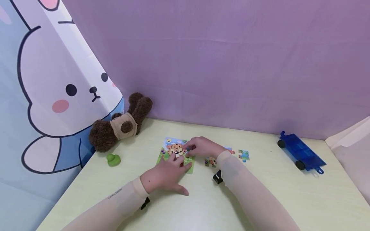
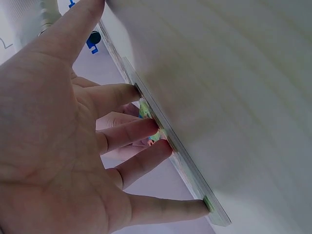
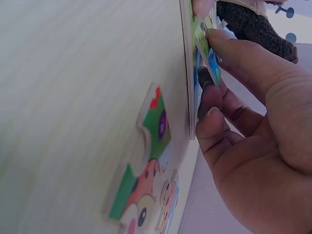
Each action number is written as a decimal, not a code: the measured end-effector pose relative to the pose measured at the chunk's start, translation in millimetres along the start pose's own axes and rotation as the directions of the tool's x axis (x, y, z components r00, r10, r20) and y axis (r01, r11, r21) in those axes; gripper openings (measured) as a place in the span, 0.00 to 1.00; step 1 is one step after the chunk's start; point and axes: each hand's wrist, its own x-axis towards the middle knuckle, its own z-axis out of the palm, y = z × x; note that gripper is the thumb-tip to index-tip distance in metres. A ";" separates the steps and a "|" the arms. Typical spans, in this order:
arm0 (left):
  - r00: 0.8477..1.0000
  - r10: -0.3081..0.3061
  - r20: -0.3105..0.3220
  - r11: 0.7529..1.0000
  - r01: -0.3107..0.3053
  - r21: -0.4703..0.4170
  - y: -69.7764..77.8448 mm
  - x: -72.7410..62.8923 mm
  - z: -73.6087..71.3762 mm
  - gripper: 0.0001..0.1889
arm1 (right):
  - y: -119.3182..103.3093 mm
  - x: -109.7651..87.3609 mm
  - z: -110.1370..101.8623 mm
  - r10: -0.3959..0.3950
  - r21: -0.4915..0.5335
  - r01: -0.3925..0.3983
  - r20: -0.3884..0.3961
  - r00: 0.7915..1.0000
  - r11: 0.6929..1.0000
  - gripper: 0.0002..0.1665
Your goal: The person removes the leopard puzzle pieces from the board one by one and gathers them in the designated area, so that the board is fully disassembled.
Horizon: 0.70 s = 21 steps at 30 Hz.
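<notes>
A jigsaw puzzle board with a spotted leopard face, green grass and blue sky lies flat on the table. My left hand spreads over its lower part, and the straight fingertips press on the board. At the board's right side, my right hand pinches a green and blue puzzle piece between thumb and fingers. The piece is tilted against the board's surface in the right wrist view. Beside the right wrist lie loose puzzle pieces, one with an animal face and one mostly blue and green.
Another loose piece is partly hidden behind the right sleeve. A green toy duck sits left of the board, with a brown plush toy lying behind it. Far right stands a blue toy wagon. Purple cloth hangs along the table's back edge.
</notes>
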 end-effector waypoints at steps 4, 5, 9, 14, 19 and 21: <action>1.000 0.003 -0.003 1.000 -0.003 0.004 1.1 -1.2 -2.0 0.59 | 2.9 -1.2 -0.9 0.014 0.052 -0.014 0.008 1.000 0.999 0.22; 1.000 0.004 -0.004 1.000 -0.004 0.004 1.2 -1.2 -2.3 0.59 | 3.5 -1.3 -1.3 0.017 0.068 -0.017 0.012 1.000 0.998 0.22; 1.000 0.006 -0.008 1.000 -0.006 0.014 1.2 -0.9 -2.4 0.59 | 6.1 -2.1 -1.6 0.033 0.155 -0.036 0.017 0.999 0.987 0.21; 1.000 0.011 -0.008 1.000 -0.011 0.017 0.7 -0.2 -0.9 0.59 | 8.2 -4.5 -2.7 0.046 0.280 -0.054 0.032 0.998 0.959 0.19; 1.000 0.007 -0.008 1.000 -0.007 0.014 0.9 -1.1 -1.6 0.59 | 9.5 -7.9 -6.7 0.059 0.347 -0.059 0.011 0.998 0.936 0.17; 1.000 0.002 -0.005 1.000 -0.002 0.011 0.9 -1.4 -1.8 0.59 | 11.6 -9.5 -8.4 0.057 0.364 -0.050 -0.009 0.998 0.930 0.17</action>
